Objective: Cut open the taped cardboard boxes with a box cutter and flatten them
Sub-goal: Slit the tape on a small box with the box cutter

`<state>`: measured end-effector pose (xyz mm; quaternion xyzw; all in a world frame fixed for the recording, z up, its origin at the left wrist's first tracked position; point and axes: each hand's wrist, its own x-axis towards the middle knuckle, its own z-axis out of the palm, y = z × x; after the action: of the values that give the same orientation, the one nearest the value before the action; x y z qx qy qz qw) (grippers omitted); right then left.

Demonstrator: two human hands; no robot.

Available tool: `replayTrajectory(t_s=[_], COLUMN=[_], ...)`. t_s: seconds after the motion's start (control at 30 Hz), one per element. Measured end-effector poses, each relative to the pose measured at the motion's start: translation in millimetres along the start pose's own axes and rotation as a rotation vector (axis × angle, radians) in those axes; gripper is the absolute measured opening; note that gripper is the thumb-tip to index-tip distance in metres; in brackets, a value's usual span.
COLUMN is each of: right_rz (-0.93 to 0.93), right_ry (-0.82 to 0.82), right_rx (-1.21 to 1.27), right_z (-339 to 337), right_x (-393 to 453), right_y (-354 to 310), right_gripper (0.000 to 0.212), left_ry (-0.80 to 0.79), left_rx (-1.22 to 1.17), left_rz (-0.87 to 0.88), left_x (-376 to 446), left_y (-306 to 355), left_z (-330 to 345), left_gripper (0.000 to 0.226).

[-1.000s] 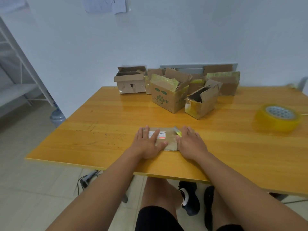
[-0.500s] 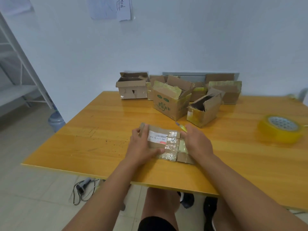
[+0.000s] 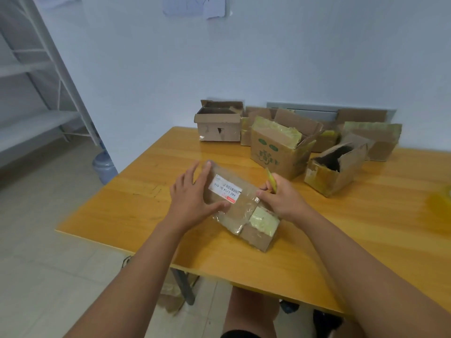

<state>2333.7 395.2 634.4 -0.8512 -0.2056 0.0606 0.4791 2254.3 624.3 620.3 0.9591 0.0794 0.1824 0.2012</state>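
Note:
A flattened, tape-covered cardboard box point(image 3: 246, 211) with a white shipping label lies tilted over the near part of the wooden table point(image 3: 341, 228). My left hand point(image 3: 192, 198) holds its left end, thumb on top below the label and fingers along the far edge. My right hand point(image 3: 284, 197) grips the box's right edge and also holds a yellow box cutter point(image 3: 271, 181), whose end sticks up above the fingers. Part of the box's right edge is hidden under my right hand.
Several opened cardboard boxes point(image 3: 278, 150) stand at the table's far side against the wall, one point(image 3: 335, 168) lying on its side. A yellow tape roll point(image 3: 441, 203) shows blurred at the right edge. A metal rack point(image 3: 44, 93) and water jug point(image 3: 105, 165) stand left.
The box lay pressed flat under both palms. Both hands have since lifted and turned it, so it now sits tilted with the label up. The view shifted right.

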Motion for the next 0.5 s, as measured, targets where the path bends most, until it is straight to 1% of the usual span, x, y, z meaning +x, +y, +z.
replayTrajectory(t_s=[0.03, 0.07, 0.1, 0.13, 0.2, 0.27, 0.3, 0.37, 0.5], right_rz=[0.006, 0.019, 0.037, 0.061, 0.114, 0.138, 0.143, 0.142, 0.096], right_ry=[0.024, 0.057, 0.093, 0.128, 0.178, 0.223, 0.240, 0.229, 0.120], right_rx=[0.010, 0.028, 0.056, 0.095, 0.187, 0.253, 0.268, 0.273, 0.165], right_z=[5, 11, 17, 23, 40, 58, 68, 85, 111], right_x=[4, 9, 13, 18, 28, 37, 42, 53, 79], right_y=[-4, -8, -12, -15, -20, -24, -27, -31, -35], right_gripper=[0.022, 0.025, 0.027, 0.028, 0.027, 0.027, 0.028, 0.028, 0.026], left_ry=[0.071, 0.130, 0.159, 0.154, 0.072, 0.003, 0.002, 0.058, 0.152], left_rx=[0.003, -0.046, -0.145, -0.285, -0.616, -0.908, -0.976, -0.962, -0.733], left_rz=[-0.090, -0.192, -0.293, -0.380, -0.483, -0.515, -0.511, -0.484, -0.468], left_x=[-2, -4, -5, -7, -9, -9, -7, 0, 21], left_y=[-1, -3, -5, -6, -9, -8, -11, -20, -46], left_z=[2, 4, 5, 7, 10, 12, 13, 10, -2], left_gripper=[0.110, 0.108, 0.107, 0.105, 0.100, 0.095, 0.093, 0.080, 0.049])
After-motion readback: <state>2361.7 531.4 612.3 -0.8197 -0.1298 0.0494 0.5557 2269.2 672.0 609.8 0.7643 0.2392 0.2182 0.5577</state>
